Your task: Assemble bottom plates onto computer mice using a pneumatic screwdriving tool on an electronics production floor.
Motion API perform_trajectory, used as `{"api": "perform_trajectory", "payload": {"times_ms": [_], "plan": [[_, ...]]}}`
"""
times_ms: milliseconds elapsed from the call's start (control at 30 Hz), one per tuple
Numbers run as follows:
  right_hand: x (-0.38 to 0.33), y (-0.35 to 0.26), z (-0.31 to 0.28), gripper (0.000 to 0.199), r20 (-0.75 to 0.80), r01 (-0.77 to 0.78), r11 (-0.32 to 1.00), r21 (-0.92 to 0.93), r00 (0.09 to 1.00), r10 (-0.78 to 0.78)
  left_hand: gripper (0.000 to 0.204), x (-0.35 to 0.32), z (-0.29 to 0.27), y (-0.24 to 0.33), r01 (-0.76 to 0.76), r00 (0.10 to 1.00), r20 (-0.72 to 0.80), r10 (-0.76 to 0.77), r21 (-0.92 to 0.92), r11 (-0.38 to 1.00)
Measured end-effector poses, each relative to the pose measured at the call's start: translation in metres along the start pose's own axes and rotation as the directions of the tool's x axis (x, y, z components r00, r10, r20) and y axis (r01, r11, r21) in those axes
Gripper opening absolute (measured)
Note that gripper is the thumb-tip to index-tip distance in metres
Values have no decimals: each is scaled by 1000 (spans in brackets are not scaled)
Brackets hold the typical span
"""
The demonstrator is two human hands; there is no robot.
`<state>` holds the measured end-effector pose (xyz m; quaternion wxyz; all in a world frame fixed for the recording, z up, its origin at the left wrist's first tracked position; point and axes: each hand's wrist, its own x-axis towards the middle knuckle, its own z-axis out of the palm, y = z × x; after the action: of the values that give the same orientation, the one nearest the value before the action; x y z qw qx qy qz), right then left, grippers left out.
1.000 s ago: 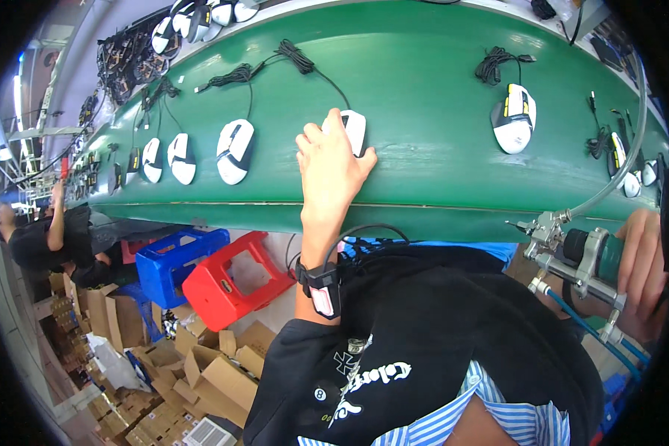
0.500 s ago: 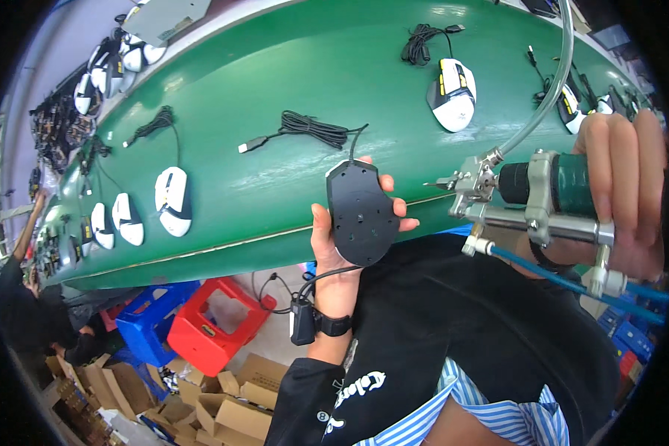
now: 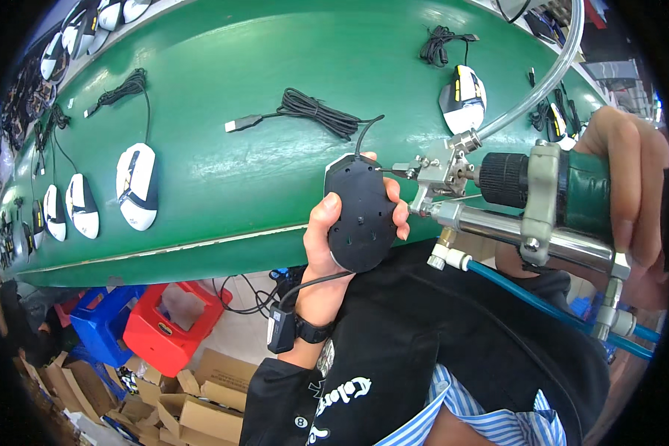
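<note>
From the head camera, your left hand (image 3: 327, 249) is closed around a black computer mouse (image 3: 360, 215), turned underside up and held just over the near edge of the green conveyor belt (image 3: 275, 67), fingers wrapped along both its sides. Its cable runs up to a coiled bundle (image 3: 320, 111) lying on the belt. Your right hand (image 3: 632, 178) grips the green body of a pneumatic screwdriver (image 3: 543, 201), whose metal nose (image 3: 416, 171) points at the top end of the mouse and sits just beside it, perhaps touching. A clear hose (image 3: 543, 82) arcs up from the nose, and a blue air line (image 3: 543, 301) trails below. Other white mice (image 3: 136, 186) lie further left on the belt, and red and blue crates (image 3: 156, 327) stand on the floor beneath. Since you hold the mouse in the air with nothing under it, a push from the tool could tip it in your grip, so the nose could skid off across the shell. The taut cable could also drag the bundle off the belt.
</note>
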<state>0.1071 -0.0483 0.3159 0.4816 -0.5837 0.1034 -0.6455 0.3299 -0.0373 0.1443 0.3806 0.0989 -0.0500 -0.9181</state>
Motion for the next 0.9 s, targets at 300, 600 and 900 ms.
{"api": "perform_trajectory", "payload": {"times_ms": [300, 600, 900], "plan": [[-44, 3, -28, 28, -28, 148, 954, 261, 989, -146, 68, 0, -6, 5, 12, 1000, -4, -13, -54, 998], [-39, -13, -24, 23, 1, 159, 956, 245, 986, -165, 66, -3, -4, 6, 101, 995, -29, -100, 60, 993], [1, 10, 6, 18, 153, 34, 990, 134, 987, -55, 64, -6, -11, 4, 45, 999, 11, -45, 25, 999]]}}
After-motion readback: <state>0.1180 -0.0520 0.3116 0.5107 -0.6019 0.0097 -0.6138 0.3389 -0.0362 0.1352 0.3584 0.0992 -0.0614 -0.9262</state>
